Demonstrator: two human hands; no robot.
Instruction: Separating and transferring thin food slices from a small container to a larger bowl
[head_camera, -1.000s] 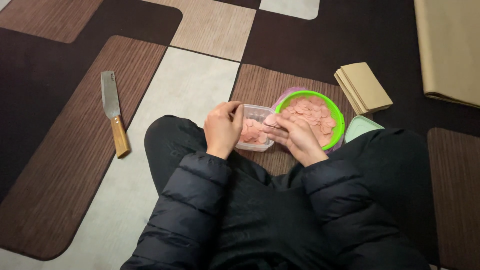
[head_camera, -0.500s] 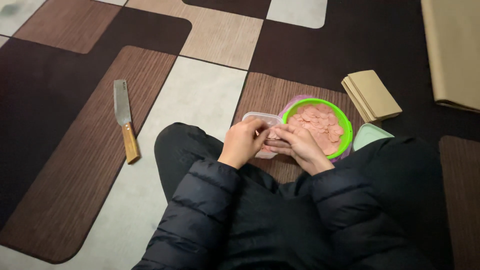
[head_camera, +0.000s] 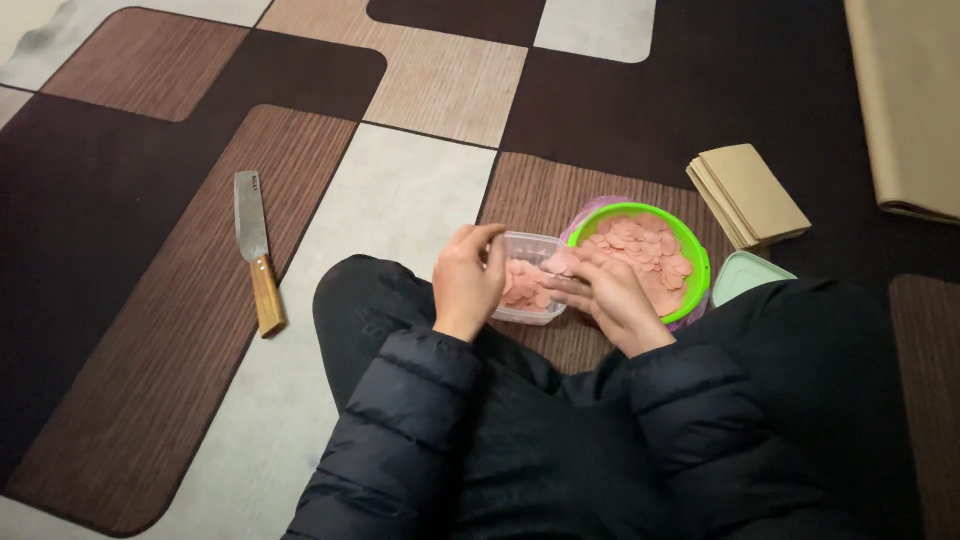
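I sit on a patterned carpet in dark clothes. My left hand (head_camera: 466, 280) grips the near left side of a small clear plastic container (head_camera: 528, 246) holding pink sliced meat. My right hand (head_camera: 610, 296) pinches pink slices at the container's right edge, between it and a green bowl (head_camera: 700, 262) filled with several more pink slices. The bowl stands on the carpet just right of the container.
A knife (head_camera: 255, 250) with a wooden handle lies on the carpet to the left. A pale green lid (head_camera: 745, 272) rests right of the bowl. Folded tan paper bags (head_camera: 750, 192) lie beyond it, and a larger tan sheet (head_camera: 905, 100) at far right.
The view has shifted slightly. My hands stay at the container, and my right hand's fingers have worked slices at its right edge.
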